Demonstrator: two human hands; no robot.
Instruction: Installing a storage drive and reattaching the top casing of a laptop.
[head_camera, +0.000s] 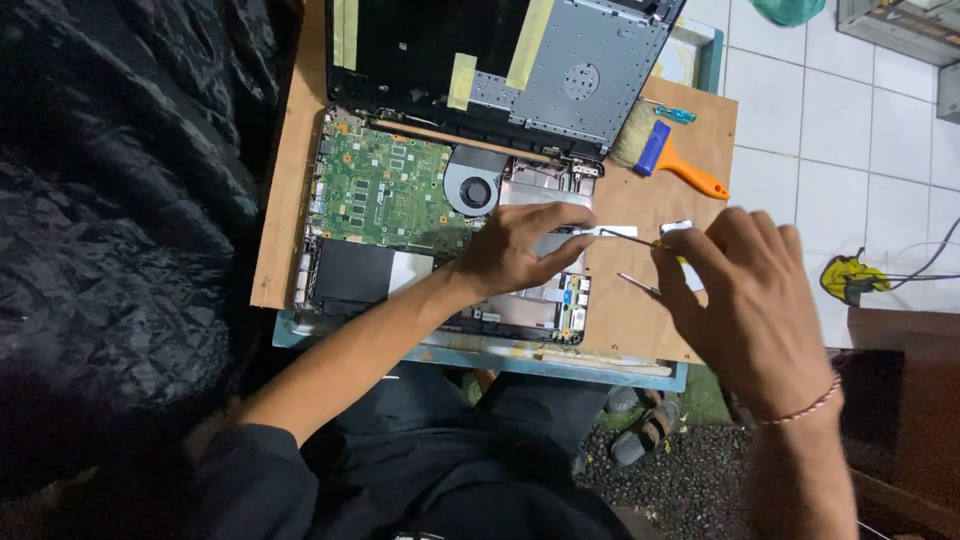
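A big sheet of crumpled black plastic (120, 200) fills the left side, beside a brown wooden surface (640, 320) that rests on a pale blue frame over white floor tiles (850, 130). On the surface lies an opened laptop (440, 230), its bottom cover off: the green circuit board (385, 190) sits at the upper left, a round cooling fan (475, 190) just right of it, and a black battery (350, 272) below the board. The hinged lid (510, 60) stands behind, crossed by strips of yellowish tape.

The person's left hand (520, 248) rests palm down on the laptop's right half, fingers spread flat and gripping nothing that I can see. The right hand (745, 300) hovers over the right edge of the surface, its fingers pinched closed around a slim screwdriver (630, 238) whose metal tip points left toward the left hand's fingertips. A second thin metal tool (638, 286) lies just below it.

Farther back, a brush with a blue collar and orange handle (675, 160) lies on the surface, a small green-handled screwdriver (672, 112) beside it.
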